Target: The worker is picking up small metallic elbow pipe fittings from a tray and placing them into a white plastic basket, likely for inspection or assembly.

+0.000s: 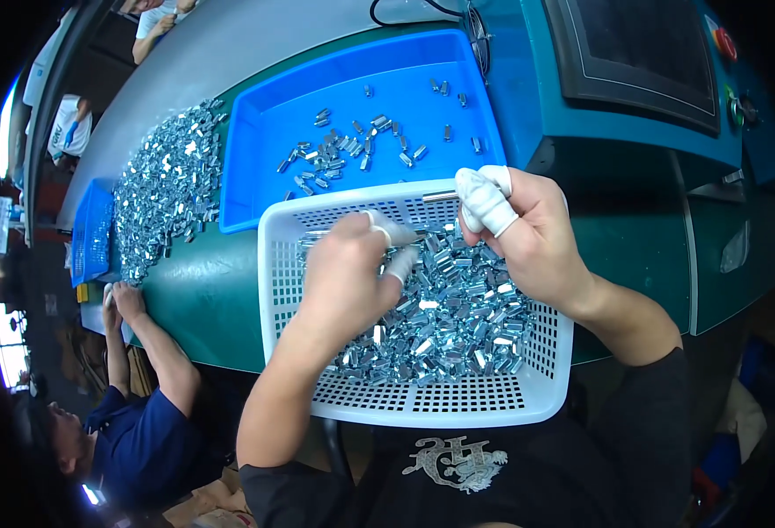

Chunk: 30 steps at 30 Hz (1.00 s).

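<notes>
A white perforated plastic basket stands in front of me, holding a heap of small shiny hexagonal metal pieces. My left hand reaches over its left half. White finger covers are on the thumb and fingers, which close together at the heap. Whatever is between those tips is too small to make out. Over the basket's far right corner, my right hand, also with white finger covers, grips a thin metal rod that points left. The rest of the rod is hidden by the fingers.
Beyond the basket lies a blue tray with scattered metal pieces. A large pile of pieces covers the green table on the left, beside a blue basket. A co-worker's hands are there. A teal machine with a screen stands right.
</notes>
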{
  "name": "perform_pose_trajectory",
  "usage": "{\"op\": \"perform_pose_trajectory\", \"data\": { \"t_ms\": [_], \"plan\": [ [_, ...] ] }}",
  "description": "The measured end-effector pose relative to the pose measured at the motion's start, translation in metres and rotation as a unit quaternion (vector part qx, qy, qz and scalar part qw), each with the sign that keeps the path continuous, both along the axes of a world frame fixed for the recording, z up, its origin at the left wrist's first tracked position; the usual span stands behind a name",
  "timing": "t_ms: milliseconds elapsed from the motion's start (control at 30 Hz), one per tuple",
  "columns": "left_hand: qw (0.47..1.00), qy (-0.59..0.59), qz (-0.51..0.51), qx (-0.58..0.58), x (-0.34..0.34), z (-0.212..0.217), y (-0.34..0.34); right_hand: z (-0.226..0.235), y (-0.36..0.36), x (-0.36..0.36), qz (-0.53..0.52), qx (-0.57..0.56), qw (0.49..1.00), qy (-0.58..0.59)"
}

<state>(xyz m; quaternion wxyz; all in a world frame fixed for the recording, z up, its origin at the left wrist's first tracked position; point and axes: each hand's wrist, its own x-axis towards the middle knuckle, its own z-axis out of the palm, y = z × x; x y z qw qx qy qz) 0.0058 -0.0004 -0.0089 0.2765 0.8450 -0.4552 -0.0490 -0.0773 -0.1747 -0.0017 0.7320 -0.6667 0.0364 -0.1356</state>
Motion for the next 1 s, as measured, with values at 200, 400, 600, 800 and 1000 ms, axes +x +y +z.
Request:
{"op": "perform_pose_trajectory", "data": {
  "t_ms": [200,400,600,800,1000],
  "plan": [
    [0.989,-0.042,-0.044,0.134,-0.007,-0.012,-0.001,-0.001,0.001,0.0,0.013,-0.03,0.999,-0.002],
    [0.967,0.232,0.038,-0.098,-0.004,0.01,-0.001,-0.001,-0.001,0.001,0.015,-0.018,1.0,-0.009],
    [0.893,0.339,0.068,-0.289,-0.007,0.011,0.001,0.001,0.001,0.0,0.045,0.018,0.998,0.031],
    [0.898,0.335,0.033,-0.283,-0.011,0.012,-0.001,0.001,0.001,-0.001,0.08,-0.021,0.996,0.043],
    [0.799,0.505,0.043,-0.323,-0.011,0.013,0.001,0.002,0.005,-0.006,0.069,-0.031,0.997,0.01]
  ]
}}
